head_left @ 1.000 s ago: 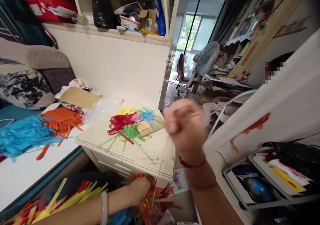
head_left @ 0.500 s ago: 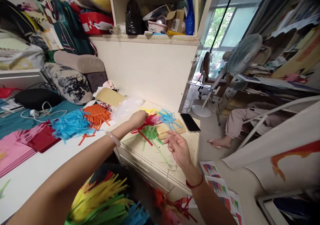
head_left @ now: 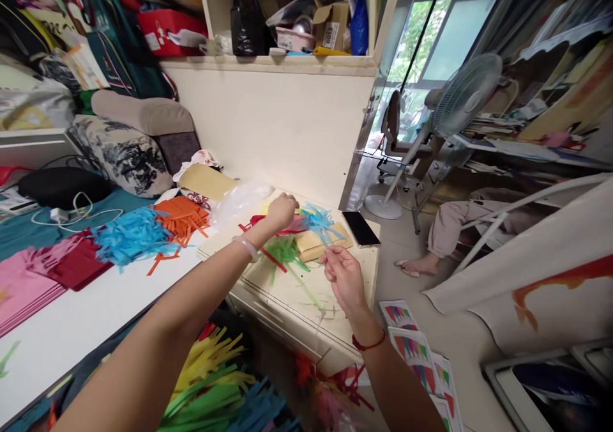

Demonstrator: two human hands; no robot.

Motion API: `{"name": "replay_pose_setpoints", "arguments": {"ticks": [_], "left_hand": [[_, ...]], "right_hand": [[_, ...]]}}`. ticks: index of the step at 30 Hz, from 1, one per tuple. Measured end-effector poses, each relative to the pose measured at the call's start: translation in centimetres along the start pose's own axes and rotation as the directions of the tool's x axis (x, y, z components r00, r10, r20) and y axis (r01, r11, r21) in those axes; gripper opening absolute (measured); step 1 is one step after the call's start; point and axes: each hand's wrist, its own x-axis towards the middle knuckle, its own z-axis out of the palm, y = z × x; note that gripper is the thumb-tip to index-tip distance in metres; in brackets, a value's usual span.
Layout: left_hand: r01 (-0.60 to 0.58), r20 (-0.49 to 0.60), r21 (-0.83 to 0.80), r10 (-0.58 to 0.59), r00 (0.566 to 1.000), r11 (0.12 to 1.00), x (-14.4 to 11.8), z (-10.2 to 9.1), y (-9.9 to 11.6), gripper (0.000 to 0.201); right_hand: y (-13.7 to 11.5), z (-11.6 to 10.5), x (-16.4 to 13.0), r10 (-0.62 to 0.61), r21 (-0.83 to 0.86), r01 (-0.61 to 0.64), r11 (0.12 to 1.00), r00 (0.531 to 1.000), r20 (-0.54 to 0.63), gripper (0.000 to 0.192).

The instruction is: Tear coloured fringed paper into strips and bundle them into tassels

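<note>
Near strips: at the bottom edge we see yellow, green and blue fringed paper (head_left: 215, 381), cut off by the frame.
Right hand: our right hand (head_left: 343, 277) sits further out over the cream cabinet top (head_left: 297, 298) than half a second ago, thumb and fingertips pressed together on something thin; we cannot tell what it is.
Left hand: our left hand (head_left: 281, 211) has pushed a little further right, fingers curled down onto the red paper fringe (head_left: 268, 222), covering its middle; we cannot tell if it pinches the strips.
Paper bunches: the green fringe (head_left: 286, 253) lies just near of the red one, and the blue fringe (head_left: 320, 218) just right of the left hand, on a tan envelope (head_left: 318, 245).
Phone: a dark phone (head_left: 360, 228) lies at the cabinet's far right corner.
Left bed: blue strips (head_left: 131, 235) and orange strips (head_left: 184, 215) lie apart from the hands.
Far right: a fan (head_left: 464, 96) stands beyond, and another person's bare foot (head_left: 414, 264) rests on the floor.
</note>
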Motion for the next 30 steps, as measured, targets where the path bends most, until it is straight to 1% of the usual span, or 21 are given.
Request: {"name": "replay_pose_setpoints", "arguments": {"ticks": [2, 3, 6, 8, 9, 11, 13, 15, 17, 18, 19, 20, 21, 22, 23, 25, 26, 28, 30], "left_hand": [[-0.042, 0.021, -0.036, 0.043, 0.999, 0.998, 1.0, 0.9, 1.3, 0.037], [-0.055, 0.034, -0.054, 0.057, 0.998, 0.997, 1.4, 1.3, 1.7, 0.04], [-0.087, 0.054, -0.104, 0.093, 0.994, 0.991, 2.4, 2.5, 2.5, 0.057], [-0.097, 0.065, -0.127, 0.105, 0.992, 0.987, 3.1, 2.9, 2.8, 0.06], [-0.091, 0.071, -0.134, 0.102, 0.992, 0.987, 3.4, 3.0, 3.0, 0.057], [-0.064, 0.076, -0.146, 0.076, 0.994, 0.987, 3.9, 2.9, 3.1, 0.045], [-0.028, 0.038, -0.159, 0.034, 0.999, 0.987, 3.9, 2.3, 3.0, 0.035], [-0.022, -0.045, -0.181, 0.014, 0.999, 0.983, 3.1, 1.3, 2.3, 0.038], [-0.066, -0.143, -0.2, 0.037, 0.989, 0.978, 1.4, -0.1, 1.5, 0.05], [-0.119, -0.203, -0.221, 0.074, 0.976, 0.968, 0.1, -0.8, 1.1, 0.055], [-0.186, -0.276, -0.252, 0.114, 0.954, 0.95, -1.4, -1.5, 0.8, 0.058], [-0.28, -0.38, -0.312, 0.151, 0.913, 0.908, -3.0, -2.1, 0.6, 0.056], [-0.351, -0.477, -0.381, 0.143, 0.867, 0.856, -4.8, -2.6, 0.4, 0.051], [-0.387, -0.554, -0.456, 0.085, 0.828, 0.801, -6.6, -3.1, 0.4, 0.042], [-0.4, -0.598, -0.534, 0.001, 0.801, 0.745, -8.4, -3.4, 0.6, 0.032], [-0.386, -0.62, -0.644, -0.155, 0.769, 0.66, -11.8, -3.9, 1.1, 0.021], [-0.382, -0.627, -0.667, -0.204, 0.752, 0.639, -13.4, -4.1, 1.4, 0.019], [-0.384, -0.654, -0.666, -0.252, 0.714, 0.64, -16.1, -4.5, 2.0, 0.016], [-0.377, -0.681, -0.631, -0.253, 0.687, 0.678, -18.5, -4.9, 2.6, 0.025]], "right_hand": [[0.0, -0.1, 0.1, 0.002, 0.003, -0.002, 1.0, 1.0, -0.008, 0.029], [0.0, -0.1, 0.1, 0.002, 0.002, -0.002, 1.0, 1.0, -0.009, 0.029], [0.0, 0.0, 0.1, 0.0, -0.006, 0.0, 1.0, 1.0, 0.002, 0.028], [-0.1, 0.1, 0.0, -0.007, -0.02, 0.007, 1.0, 1.0, 0.021, 0.026], [-0.1, 0.1, 0.0, -0.013, -0.03, 0.014, 0.999, 0.999, 0.031, 0.026], [-0.1, -0.1, -0.1, -0.023, -0.054, 0.026, 0.998, 0.999, 0.044, 0.025], [0.0, -0.4, -0.2, -0.03, -0.07, 0.033, 0.997, 0.999, 0.039, 0.024], [0.0, -0.8, -0.2, -0.043, -0.065, 0.045, 0.997, 0.999, 0.026, 0.024], [0.1, -1.1, -0.2, -0.061, -0.049, 0.062, 0.997, 0.998, 0.02, 0.025], [0.2, -1.2, -0.2, -0.068, -0.042, 0.069, 0.997, 0.997, 0.023, 0.025], [0.3, -1.2, -0.2, -0.072, -0.039, 0.073, 0.997, 0.997, 0.029, 0.025], [0.4, -1.3, -0.1, -0.074, -0.045, 0.076, 0.996, 0.997, 0.037, 0.025], [0.4, -1.2, -0.1, -0.076, -0.056, 0.078, 0.995, 0.996, 0.042, 0.025], [0.3, -1.1, -0.1, -0.079, -0.072, 0.082, 0.994, 0.996, 0.047, 0.026], [0.1, -0.8, -0.1, -0.084, -0.093, 0.089, 0.992, 0.995, 0.053, 0.026], [-0.9, 0.1, -0.5, -0.115, -0.146, 0.126, 0.981, 0.99, 0.08, 0.026], [-1.8, 0.9, -0.8, -0.143, -0.176, 0.161, 0.971, 0.984, 0.11, 0.025], [-4.0, 2.7, -1.9, -0.207, -0.237, 0.251, 0.939, 0.959, 0.196, 0.022], [-6.3, 4.9, -3.2, -0.269, -0.281, 0.346, 0.895, 0.922, 0.279, 0.018]]}}
